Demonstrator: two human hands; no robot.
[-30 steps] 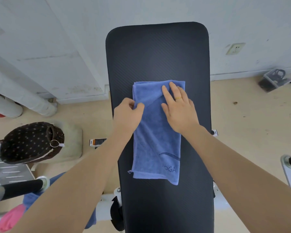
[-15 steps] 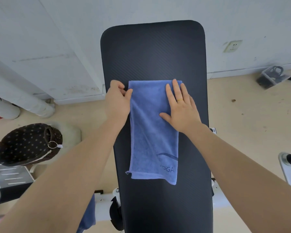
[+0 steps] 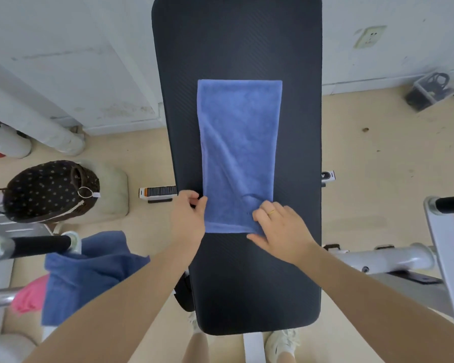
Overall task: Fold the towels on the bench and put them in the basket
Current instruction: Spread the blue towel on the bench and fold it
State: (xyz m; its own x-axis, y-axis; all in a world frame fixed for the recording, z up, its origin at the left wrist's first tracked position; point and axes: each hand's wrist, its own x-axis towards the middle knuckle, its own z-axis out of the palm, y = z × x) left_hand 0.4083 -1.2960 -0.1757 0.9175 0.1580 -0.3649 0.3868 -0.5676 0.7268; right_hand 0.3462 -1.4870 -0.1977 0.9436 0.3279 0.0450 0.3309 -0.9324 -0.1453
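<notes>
A blue towel, folded into a long strip, lies flat along the black padded bench. My left hand pinches the towel's near left corner between thumb and fingers. My right hand grips the near right corner, its fingers curled over the cloth. A dark polka-dot basket stands on the floor to the left of the bench.
A darker blue towel and a pink cloth hang over a metal bar at the lower left. Grey gym frame parts stand to the right. White pipes run along the left wall. My shoes show below the bench.
Both hands have moved from the towel's far end down to its near end and taken hold of the near corners. The towel lies smoother and straighter. The camera has tipped downward.
</notes>
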